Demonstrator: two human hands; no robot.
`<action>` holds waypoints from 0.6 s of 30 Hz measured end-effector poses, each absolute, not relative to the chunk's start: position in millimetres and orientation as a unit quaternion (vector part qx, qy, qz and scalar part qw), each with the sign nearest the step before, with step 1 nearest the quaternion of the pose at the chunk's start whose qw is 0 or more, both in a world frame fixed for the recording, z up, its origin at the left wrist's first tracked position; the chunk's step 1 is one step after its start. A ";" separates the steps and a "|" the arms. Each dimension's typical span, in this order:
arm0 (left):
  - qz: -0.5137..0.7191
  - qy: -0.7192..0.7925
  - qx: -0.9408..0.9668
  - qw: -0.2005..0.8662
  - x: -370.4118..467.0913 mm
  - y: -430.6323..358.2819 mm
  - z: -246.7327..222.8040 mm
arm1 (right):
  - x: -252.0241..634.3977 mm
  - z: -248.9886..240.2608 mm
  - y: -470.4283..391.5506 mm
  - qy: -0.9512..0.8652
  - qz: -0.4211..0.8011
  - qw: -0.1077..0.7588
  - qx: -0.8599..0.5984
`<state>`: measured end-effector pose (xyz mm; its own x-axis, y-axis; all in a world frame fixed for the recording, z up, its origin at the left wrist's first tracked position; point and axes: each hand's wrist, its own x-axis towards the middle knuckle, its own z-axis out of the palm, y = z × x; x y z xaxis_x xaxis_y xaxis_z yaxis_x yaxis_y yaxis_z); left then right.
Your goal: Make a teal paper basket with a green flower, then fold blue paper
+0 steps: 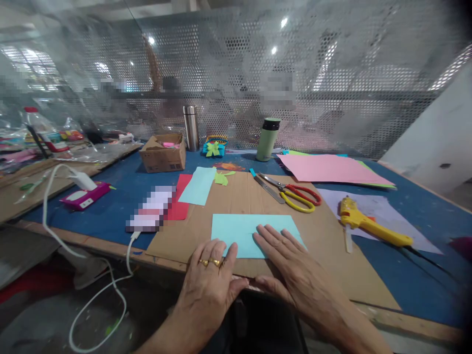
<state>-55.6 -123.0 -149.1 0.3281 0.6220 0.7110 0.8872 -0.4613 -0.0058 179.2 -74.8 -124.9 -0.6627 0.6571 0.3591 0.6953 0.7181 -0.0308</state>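
A light-blue sheet of paper (239, 226) lies flat on a brown cardboard sheet (236, 191) in front of me. My right hand (287, 255) rests open on the paper's right half, fingers stretched out and pointing forward. At the near left corner, my left hand (212, 275) presses its fingertips on the paper, thumb apart, with gold rings on it. Neither hand grips anything. Beyond the paper lie scissors (287, 189) with red and yellow handles and a cutter knife (269, 189). A second light-blue piece (199, 186) overlaps a red paper (180, 196) to the left.
A yellow glue gun (372, 228) lies on lilac paper (398, 216) at right, near stacked pink paper (335, 168). A phone (151, 209) with a white cable, a power strip (86, 195), a cardboard box (162, 155), a steel flask (191, 128) and a green tumbler (268, 140) stand around.
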 end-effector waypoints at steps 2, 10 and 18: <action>-0.320 -0.486 -0.788 0.201 -56.1 -123.4 -148.2 | 179.0 -124.6 -74.8 -0.910 -0.048 0.173 -0.373; -0.291 -0.509 -0.779 0.223 -56.9 -121.2 -145.5 | 178.0 -123.8 -74.1 -0.909 -0.050 0.157 -0.383; -0.315 -0.492 -0.768 0.263 -54.8 -123.5 -148.5 | 176.8 -121.4 -74.5 -0.907 -0.047 0.152 -0.391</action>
<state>-54.8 -123.5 -148.5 0.3178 0.5888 0.7432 0.9210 -0.3779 -0.0944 176.8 -74.5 -121.4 -0.6484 0.6944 0.3120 0.7231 0.6900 -0.0329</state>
